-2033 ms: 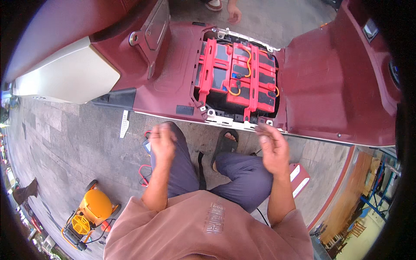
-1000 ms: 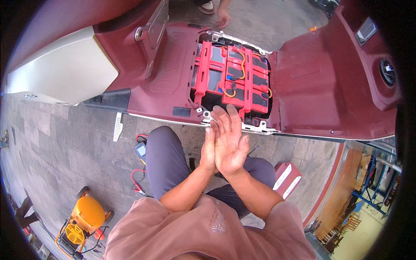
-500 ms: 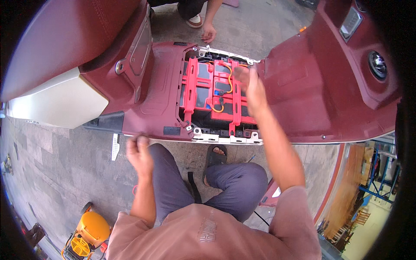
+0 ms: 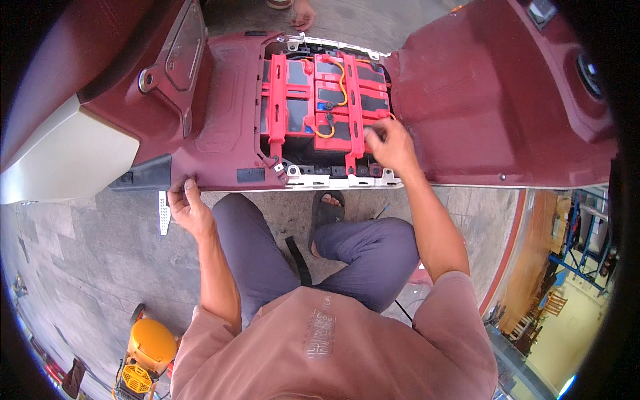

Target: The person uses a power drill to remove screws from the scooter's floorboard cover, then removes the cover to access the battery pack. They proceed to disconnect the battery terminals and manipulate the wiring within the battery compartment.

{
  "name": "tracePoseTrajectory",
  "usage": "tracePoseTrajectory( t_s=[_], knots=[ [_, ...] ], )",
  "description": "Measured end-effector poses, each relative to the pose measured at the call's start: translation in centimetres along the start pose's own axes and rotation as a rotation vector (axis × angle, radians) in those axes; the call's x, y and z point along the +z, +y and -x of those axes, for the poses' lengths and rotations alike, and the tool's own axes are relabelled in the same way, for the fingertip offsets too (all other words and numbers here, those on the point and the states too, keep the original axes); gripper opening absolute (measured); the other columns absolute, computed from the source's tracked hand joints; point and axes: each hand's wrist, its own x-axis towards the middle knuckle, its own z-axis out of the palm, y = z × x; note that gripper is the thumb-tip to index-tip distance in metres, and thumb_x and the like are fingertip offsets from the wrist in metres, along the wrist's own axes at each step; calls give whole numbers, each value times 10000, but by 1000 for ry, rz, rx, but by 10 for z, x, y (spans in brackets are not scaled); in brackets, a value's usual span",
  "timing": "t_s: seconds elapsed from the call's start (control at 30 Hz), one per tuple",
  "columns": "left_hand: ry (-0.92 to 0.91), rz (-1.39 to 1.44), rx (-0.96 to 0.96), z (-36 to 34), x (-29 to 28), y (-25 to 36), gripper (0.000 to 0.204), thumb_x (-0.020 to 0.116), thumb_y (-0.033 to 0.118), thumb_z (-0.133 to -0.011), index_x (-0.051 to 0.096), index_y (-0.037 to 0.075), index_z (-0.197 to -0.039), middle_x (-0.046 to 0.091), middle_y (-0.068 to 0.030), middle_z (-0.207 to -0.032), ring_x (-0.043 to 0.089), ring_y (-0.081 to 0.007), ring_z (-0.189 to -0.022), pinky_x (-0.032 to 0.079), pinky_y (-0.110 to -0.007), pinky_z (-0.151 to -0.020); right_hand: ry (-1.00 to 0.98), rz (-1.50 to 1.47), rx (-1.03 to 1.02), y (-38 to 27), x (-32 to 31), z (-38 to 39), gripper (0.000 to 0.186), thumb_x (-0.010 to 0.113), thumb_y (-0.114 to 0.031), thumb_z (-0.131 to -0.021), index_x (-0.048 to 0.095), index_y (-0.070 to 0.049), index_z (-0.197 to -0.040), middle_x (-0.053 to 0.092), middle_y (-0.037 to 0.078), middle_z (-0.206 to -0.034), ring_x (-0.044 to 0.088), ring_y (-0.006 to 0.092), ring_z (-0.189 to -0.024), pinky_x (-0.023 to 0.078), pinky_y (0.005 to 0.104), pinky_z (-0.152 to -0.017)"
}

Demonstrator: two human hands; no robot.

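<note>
Grey paved floor (image 4: 100,247); maroon plastic scooter body (image 4: 230,107). Red-and-black block batteries (image 4: 298,115) seated in its well; judged heavy, rigid, best gripped by casing sides. Left hand (image 4: 191,209) half-curled at body's near edge; right hand (image 4: 395,148) loosely curled by batteries; any grasp cannot be told.

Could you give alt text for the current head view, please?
A person's right hand is at red-and-black batteries in an opened maroon scooter; the left hand is at the scooter's near edge. Another person's hand shows beyond.
</note>
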Motion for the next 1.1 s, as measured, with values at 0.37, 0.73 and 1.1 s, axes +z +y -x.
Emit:
tracePoseTrajectory(
  t_s=[0.37, 0.73, 1.1],
  knots=[
    [-78, -19, -36, -3, -2, 8, 166, 637, 104, -926, 604, -7, -1045, 629, -62, -985, 572, -127, -856, 473, -262, -794, -226, 279, 228, -37, 8, 9, 550, 668, -502, -816, 671, 7, -1025, 667, 227, -1106, 640, 359, -1064, 505, 480, -882],
    [-916, -227, -248, 135, 17, 25, 340, 685, 156, -867, 619, 15, -1170, 663, -116, -1097, 626, -190, -1019, 498, -337, -881, -256, 273, 173, -28, 4, 11, 549, 701, -505, -797, 675, -28, -1068, 662, 185, -1154, 631, 332, -1092, 492, 468, -902],
    [-1585, -850, -226, 171, 27, -101, 562, 660, 386, -847, 592, -16, -1234, 647, -251, -1154, 620, -389, -1096, 482, -430, -948, 69, 186, -406, -49, 42, -45, 186, 641, -193, -800, 700, -50, -903, 690, 183, -882, 669, 367, -831, 523, 473, -754]
  ],
)
